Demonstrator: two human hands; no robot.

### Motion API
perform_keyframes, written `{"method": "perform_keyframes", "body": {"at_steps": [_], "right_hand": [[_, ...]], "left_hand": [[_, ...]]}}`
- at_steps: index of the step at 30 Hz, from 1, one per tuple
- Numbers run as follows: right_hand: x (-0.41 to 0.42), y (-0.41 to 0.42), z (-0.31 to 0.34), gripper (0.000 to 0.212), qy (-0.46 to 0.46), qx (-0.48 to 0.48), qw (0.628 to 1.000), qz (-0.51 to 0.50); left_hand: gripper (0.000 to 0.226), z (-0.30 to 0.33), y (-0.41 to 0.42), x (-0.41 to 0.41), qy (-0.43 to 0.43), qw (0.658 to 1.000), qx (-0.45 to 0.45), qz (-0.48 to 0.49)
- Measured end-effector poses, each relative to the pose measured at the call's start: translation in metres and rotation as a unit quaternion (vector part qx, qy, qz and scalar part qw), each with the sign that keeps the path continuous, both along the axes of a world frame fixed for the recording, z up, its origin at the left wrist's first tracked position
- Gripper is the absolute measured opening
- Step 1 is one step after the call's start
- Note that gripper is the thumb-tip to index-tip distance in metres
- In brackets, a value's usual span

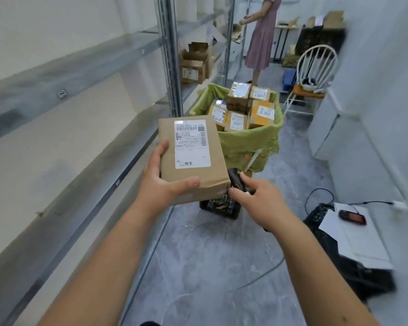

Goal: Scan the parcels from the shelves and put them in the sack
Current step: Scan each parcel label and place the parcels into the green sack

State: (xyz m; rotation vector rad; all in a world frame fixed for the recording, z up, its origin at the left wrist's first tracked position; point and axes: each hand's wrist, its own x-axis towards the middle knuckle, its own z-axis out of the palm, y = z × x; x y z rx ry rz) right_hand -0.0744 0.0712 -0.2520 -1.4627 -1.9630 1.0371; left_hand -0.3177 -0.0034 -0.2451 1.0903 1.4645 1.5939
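My left hand [161, 182] grips a brown cardboard parcel [218, 165] from its left side, thumb across the near edge. The parcel's white shipping label [191, 143] faces up. My right hand [260, 198] holds a black handheld scanner [236, 182] just below the parcel's right corner; most of the scanner is hidden behind the parcel and my fingers. A green sack [247, 143] stands open straight ahead, holding several labelled brown parcels [243, 107].
Metal shelves [85, 76] run along the left; their near levels hold nothing. A black crate [220, 208] sits on the floor under the sack. A black bag, papers and a device [352, 218] lie right. A white chair [312, 74] and a person [262, 36] stand beyond.
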Motion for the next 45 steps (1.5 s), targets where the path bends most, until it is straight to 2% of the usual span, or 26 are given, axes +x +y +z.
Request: {"method": "perform_keyframes", "body": {"at_steps": [7, 16, 28, 37, 41, 45], "right_hand": [[-0.015, 0.073, -0.015, 0.068, -0.026, -0.017, 0.998, -0.055], [-0.098, 0.178, -0.026, 0.072, -0.037, -0.056, 0.991, -0.117], [-0.150, 0.283, -0.029, 0.072, -0.039, -0.078, 0.979, -0.183], [-0.138, 0.382, -0.046, 0.075, -0.020, -0.083, 0.979, -0.183], [-0.133, 0.447, -0.050, 0.077, 0.015, -0.101, 0.985, -0.139], [-0.130, 0.503, -0.049, 0.075, 0.021, -0.100, 0.989, -0.104]], "left_hand": [[0.113, -0.022, 0.094, -0.021, -0.029, 0.998, -0.018, -0.049], [0.109, -0.039, 0.232, -0.108, -0.077, 0.987, -0.072, -0.121], [0.103, -0.052, 0.375, -0.163, -0.089, 0.970, -0.113, -0.194], [0.106, -0.063, 0.471, -0.151, -0.082, 0.972, -0.124, -0.185], [0.107, -0.061, 0.519, -0.145, -0.081, 0.977, -0.139, -0.140], [0.099, -0.056, 0.561, -0.143, -0.057, 0.981, -0.157, -0.101]]}}
